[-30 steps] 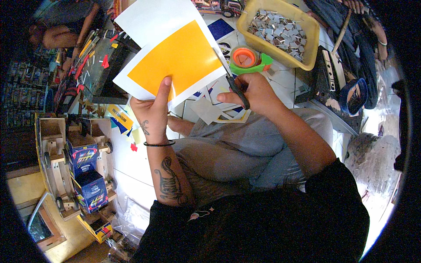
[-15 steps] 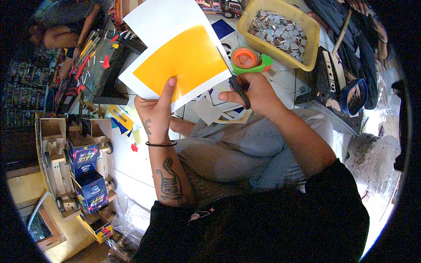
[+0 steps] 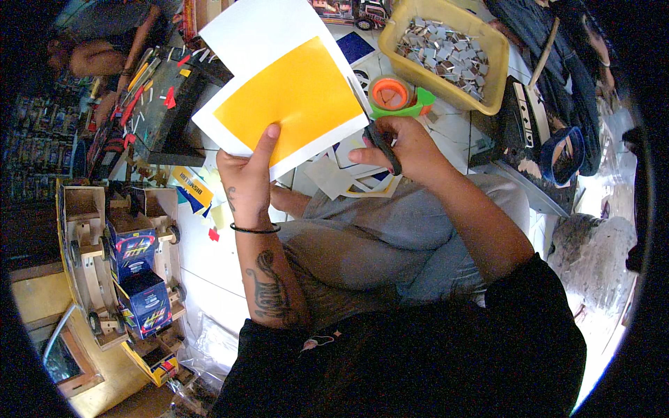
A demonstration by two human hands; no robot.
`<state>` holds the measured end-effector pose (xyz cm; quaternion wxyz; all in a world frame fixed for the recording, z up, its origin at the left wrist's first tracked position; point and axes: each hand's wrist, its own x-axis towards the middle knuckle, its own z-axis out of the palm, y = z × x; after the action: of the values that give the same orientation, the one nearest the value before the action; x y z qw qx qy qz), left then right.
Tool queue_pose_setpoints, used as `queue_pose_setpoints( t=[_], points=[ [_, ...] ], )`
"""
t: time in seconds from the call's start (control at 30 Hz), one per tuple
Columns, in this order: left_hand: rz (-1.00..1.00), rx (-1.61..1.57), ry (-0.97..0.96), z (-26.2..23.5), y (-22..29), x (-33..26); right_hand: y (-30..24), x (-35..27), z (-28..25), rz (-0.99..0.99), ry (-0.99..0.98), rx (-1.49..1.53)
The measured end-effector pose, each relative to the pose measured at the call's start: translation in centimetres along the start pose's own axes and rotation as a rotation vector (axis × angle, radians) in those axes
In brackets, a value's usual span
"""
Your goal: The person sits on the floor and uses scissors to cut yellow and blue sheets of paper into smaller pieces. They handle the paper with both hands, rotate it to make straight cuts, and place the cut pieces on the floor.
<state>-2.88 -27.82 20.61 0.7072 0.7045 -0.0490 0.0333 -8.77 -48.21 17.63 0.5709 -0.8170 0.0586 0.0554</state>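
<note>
Left forearm [image 3: 268,279] near vertical, tattooed; left wrist [image 3: 247,211] about straight. Left hand [image 3: 245,173] closed in a pinch, thumb [image 3: 266,145] extended forward and pressing from above, fingers mostly hidden beneath. Right forearm [image 3: 477,209] slants forward and leftward. Right hand [image 3: 408,148] curled, grip closed, one digit jutting left. Hands apart. Legs [image 3: 390,240] folded below.

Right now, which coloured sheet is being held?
The white-bordered orange sheet, gripped by the left hand; the dark blue sheet lies on the floor.
</note>
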Motion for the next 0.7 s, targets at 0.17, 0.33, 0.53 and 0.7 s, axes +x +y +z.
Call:
queue_pose_setpoints(
  t=[0.17, 0.33, 0.53, 0.7],
  points=[
    [-0.103, -0.063, -0.055, -0.04, -0.39, 0.17, -0.04, 0.26, -0.40, 0.077, -0.110, 0.082],
    [-0.079, -0.078, -0.049, 0.10, -0.51, 0.19, 0.25, 0.13, 0.00, 0.007, 0.006, -0.003],
    [-0.052, -0.090, -0.045, 0.36, -0.39, 0.13, 0.27, 0.11, 0.29, 0.002, 0.092, -0.058],
    [-0.050, -0.088, -0.036, 0.47, -0.21, 0.02, 0.24, 0.07, 0.40, -0.004, 0.100, -0.102]
  ],
)
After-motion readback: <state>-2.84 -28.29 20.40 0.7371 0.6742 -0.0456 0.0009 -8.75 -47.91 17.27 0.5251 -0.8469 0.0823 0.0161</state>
